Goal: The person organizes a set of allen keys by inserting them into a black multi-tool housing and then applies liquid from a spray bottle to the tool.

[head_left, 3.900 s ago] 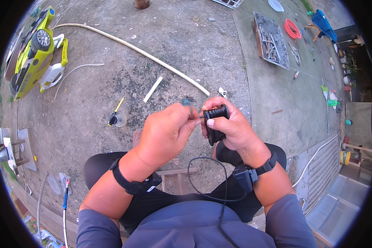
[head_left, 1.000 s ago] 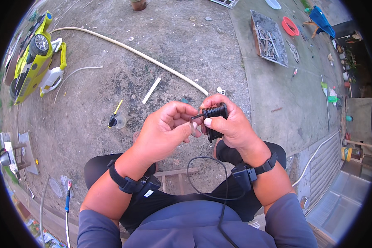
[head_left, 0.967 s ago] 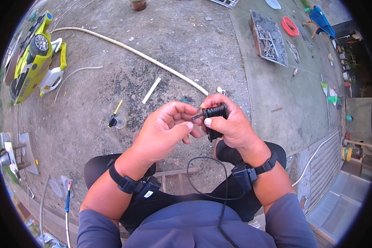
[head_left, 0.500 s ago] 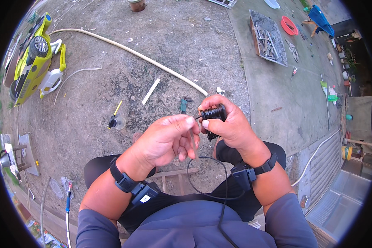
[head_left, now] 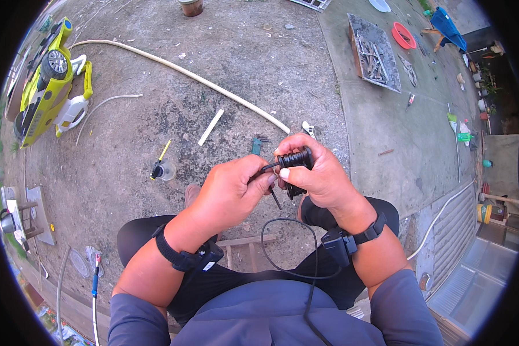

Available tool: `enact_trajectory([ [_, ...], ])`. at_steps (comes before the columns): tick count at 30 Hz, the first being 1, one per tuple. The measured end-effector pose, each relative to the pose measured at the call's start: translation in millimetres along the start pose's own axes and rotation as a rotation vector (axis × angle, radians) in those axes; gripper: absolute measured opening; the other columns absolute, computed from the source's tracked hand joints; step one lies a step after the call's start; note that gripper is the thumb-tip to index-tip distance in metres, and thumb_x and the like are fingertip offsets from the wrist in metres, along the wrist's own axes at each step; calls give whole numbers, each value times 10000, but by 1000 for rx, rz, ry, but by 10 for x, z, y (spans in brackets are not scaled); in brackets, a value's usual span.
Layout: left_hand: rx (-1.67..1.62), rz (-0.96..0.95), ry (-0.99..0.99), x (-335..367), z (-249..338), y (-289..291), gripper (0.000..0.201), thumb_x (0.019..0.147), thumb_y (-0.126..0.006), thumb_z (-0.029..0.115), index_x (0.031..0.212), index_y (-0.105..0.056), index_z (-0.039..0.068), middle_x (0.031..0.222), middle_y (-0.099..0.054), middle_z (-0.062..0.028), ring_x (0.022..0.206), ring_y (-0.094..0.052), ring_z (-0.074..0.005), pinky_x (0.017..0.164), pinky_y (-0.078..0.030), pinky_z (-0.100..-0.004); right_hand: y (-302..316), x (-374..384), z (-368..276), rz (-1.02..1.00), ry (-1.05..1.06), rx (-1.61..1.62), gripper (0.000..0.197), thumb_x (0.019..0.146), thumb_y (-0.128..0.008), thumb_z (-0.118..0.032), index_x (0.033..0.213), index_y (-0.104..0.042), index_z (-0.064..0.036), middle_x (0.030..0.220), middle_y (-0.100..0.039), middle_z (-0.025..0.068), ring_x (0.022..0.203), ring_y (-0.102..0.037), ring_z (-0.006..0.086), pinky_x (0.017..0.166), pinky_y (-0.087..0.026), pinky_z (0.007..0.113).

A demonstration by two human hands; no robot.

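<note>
— Two hands are seen; what is gripped?
— A black coiled cable bundle (head_left: 294, 160) is clasped in the right hand (head_left: 317, 176), its long axis lying left-right at chest height. Its loose end (head_left: 262, 169) is pinched by the left hand (head_left: 230, 193).

ahead: open ground (head_left: 155, 115); obstacles: hose (head_left: 213, 86); screwdriver (head_left: 158, 164)

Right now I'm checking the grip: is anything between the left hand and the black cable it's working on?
Nothing visible. The left hand pinches the black cable directly, right beside the black coil held in the right hand.
</note>
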State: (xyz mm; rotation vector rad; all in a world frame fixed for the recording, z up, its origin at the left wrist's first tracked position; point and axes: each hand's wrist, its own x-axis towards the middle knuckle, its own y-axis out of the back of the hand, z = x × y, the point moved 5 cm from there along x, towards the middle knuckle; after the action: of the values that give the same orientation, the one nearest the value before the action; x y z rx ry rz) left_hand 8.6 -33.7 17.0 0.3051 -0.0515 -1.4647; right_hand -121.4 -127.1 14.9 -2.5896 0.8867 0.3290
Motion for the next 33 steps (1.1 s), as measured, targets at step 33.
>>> enact_trajectory([
  [33, 177, 320, -528, -84, 353, 117, 101, 861, -655, 58, 948, -603, 49, 715, -574, -86, 585, -586, -264, 492, -452, -346, -43, -24, -21, -250, 121, 397, 368, 763, -659, -64, 1100, -515, -93, 922, -588, 114, 763, -618, 228, 695, -517, 353],
])
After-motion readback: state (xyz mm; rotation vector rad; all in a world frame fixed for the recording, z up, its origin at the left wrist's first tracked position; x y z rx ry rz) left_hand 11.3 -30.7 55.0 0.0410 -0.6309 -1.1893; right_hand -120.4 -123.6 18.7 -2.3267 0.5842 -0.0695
